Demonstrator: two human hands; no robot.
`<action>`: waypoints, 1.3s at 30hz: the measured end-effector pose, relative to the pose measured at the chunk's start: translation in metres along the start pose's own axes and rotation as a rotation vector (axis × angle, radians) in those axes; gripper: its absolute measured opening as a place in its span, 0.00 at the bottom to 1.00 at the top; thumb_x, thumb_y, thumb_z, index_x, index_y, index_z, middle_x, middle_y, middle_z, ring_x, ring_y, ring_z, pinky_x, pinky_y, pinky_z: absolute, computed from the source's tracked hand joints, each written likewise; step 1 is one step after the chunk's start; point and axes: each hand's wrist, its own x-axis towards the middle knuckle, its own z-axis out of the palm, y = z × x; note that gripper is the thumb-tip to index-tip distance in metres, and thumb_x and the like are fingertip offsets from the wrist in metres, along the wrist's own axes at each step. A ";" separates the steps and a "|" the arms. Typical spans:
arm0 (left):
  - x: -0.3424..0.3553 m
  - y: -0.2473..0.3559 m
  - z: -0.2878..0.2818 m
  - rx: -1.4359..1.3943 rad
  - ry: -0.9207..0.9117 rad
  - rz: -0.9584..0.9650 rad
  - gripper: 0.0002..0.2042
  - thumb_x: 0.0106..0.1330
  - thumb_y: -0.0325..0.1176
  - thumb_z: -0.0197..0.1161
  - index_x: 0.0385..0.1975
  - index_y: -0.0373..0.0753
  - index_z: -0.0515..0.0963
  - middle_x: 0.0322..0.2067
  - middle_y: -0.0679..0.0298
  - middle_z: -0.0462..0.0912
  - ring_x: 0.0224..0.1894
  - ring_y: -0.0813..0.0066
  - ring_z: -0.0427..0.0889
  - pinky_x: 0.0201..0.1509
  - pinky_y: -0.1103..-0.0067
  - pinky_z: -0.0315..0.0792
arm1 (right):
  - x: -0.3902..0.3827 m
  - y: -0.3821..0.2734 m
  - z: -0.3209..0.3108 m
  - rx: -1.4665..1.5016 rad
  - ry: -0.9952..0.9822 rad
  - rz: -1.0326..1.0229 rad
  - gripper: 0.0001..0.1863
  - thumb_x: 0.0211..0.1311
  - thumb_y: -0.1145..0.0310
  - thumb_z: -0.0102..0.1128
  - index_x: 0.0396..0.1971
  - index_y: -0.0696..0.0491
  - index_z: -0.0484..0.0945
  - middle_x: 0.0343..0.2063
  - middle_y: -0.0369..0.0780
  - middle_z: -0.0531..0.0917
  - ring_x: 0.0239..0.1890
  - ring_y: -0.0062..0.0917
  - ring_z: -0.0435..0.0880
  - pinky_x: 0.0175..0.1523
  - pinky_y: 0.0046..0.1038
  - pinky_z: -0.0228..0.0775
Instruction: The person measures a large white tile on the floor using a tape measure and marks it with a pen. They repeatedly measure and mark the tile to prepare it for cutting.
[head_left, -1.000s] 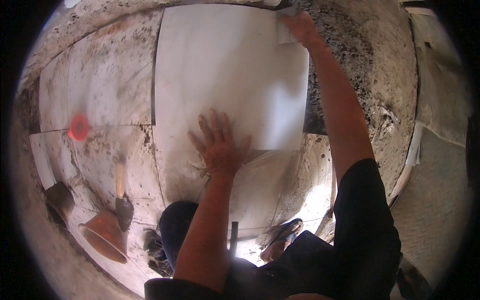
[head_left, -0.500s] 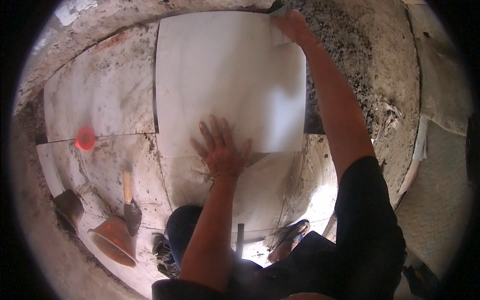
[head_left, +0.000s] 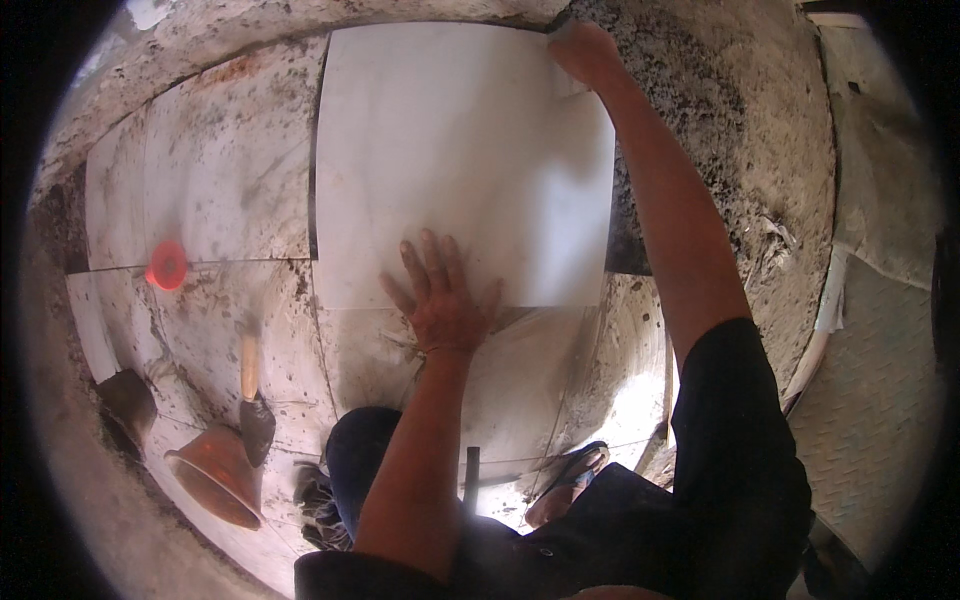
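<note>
A large white tile (head_left: 450, 150) lies in front of me, its near edge overlapping the line of the dirty tiles closer to my body. My left hand (head_left: 447, 310) rests flat on its near edge, fingers spread. At the tile's far right corner, my right hand (head_left: 588, 55) is closed in a fist. A bit of something greyish shows beside its fingers, too little to name. A dark gap runs along the tile's left side.
Dark rough mortar (head_left: 680, 110) borders the tile on the right. To the left sit a red round object (head_left: 167, 266), a wooden-handled trowel (head_left: 252, 400), a orange-brown bowl (head_left: 222, 475) and a second dark-bladed tool (head_left: 128, 405). A dark upright handle (head_left: 472, 480) stands near my legs.
My right hand has closed more tightly at the far corner, and less of the greyish thing shows. My left hand stays flat on the tile. The view has shifted slightly.
</note>
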 end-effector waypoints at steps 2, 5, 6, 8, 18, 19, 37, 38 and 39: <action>0.000 0.001 0.001 0.001 0.035 0.023 0.43 0.62 0.62 0.55 0.70 0.36 0.56 0.73 0.51 0.49 0.75 0.45 0.43 0.70 0.39 0.31 | 0.000 0.008 0.004 -0.020 -0.018 -0.028 0.22 0.56 0.55 0.53 0.33 0.61 0.83 0.35 0.53 0.85 0.42 0.45 0.85 0.52 0.42 0.76; 0.000 -0.001 0.001 0.015 0.041 0.017 0.43 0.62 0.61 0.55 0.70 0.36 0.57 0.73 0.51 0.49 0.75 0.45 0.43 0.70 0.38 0.31 | -0.002 -0.003 0.004 -0.139 0.097 -0.081 0.21 0.57 0.56 0.51 0.32 0.60 0.83 0.35 0.52 0.85 0.40 0.43 0.86 0.46 0.41 0.78; 0.001 -0.002 0.000 0.022 0.036 0.009 0.43 0.62 0.61 0.56 0.70 0.36 0.57 0.73 0.51 0.49 0.75 0.45 0.43 0.70 0.38 0.31 | -0.008 -0.009 0.004 -0.140 0.138 -0.074 0.21 0.57 0.56 0.51 0.31 0.60 0.83 0.35 0.51 0.85 0.39 0.43 0.86 0.45 0.41 0.78; 0.003 0.000 -0.003 0.025 0.053 0.025 0.42 0.62 0.61 0.56 0.69 0.36 0.58 0.73 0.51 0.49 0.75 0.44 0.44 0.70 0.38 0.31 | -0.008 -0.004 0.009 -0.067 0.089 0.023 0.20 0.57 0.57 0.50 0.30 0.59 0.83 0.34 0.50 0.85 0.39 0.42 0.86 0.43 0.40 0.79; 0.000 -0.002 -0.003 0.023 0.069 0.028 0.42 0.61 0.60 0.58 0.69 0.36 0.58 0.73 0.49 0.50 0.75 0.43 0.45 0.70 0.38 0.33 | 0.003 0.001 0.028 -0.471 0.072 -0.180 0.14 0.58 0.65 0.54 0.30 0.57 0.85 0.35 0.48 0.86 0.40 0.38 0.87 0.38 0.40 0.81; 0.005 -0.002 -0.002 0.012 0.059 0.020 0.42 0.61 0.60 0.58 0.69 0.36 0.58 0.73 0.49 0.50 0.75 0.44 0.45 0.70 0.38 0.33 | -0.001 -0.007 0.018 -0.502 0.187 -0.181 0.13 0.58 0.66 0.54 0.30 0.57 0.85 0.35 0.48 0.86 0.41 0.38 0.87 0.38 0.40 0.81; 0.002 -0.003 0.001 -0.002 0.042 0.007 0.43 0.61 0.62 0.57 0.70 0.38 0.58 0.73 0.51 0.49 0.75 0.45 0.45 0.69 0.36 0.32 | 0.005 -0.002 0.010 -0.229 0.100 -0.094 0.21 0.56 0.55 0.52 0.30 0.56 0.86 0.31 0.53 0.84 0.41 0.49 0.84 0.50 0.47 0.76; 0.002 -0.002 0.000 -0.009 0.051 0.022 0.43 0.61 0.62 0.57 0.70 0.38 0.58 0.73 0.51 0.49 0.75 0.45 0.45 0.69 0.36 0.32 | 0.007 0.004 0.013 -0.245 0.037 -0.086 0.21 0.56 0.54 0.52 0.29 0.57 0.85 0.31 0.53 0.84 0.41 0.49 0.84 0.50 0.47 0.76; 0.001 0.000 -0.001 -0.016 0.060 0.036 0.43 0.61 0.62 0.57 0.70 0.38 0.58 0.73 0.51 0.49 0.75 0.44 0.45 0.69 0.36 0.33 | 0.012 0.011 0.014 -0.286 -0.017 -0.101 0.21 0.55 0.54 0.52 0.29 0.57 0.85 0.30 0.52 0.84 0.40 0.49 0.84 0.49 0.47 0.76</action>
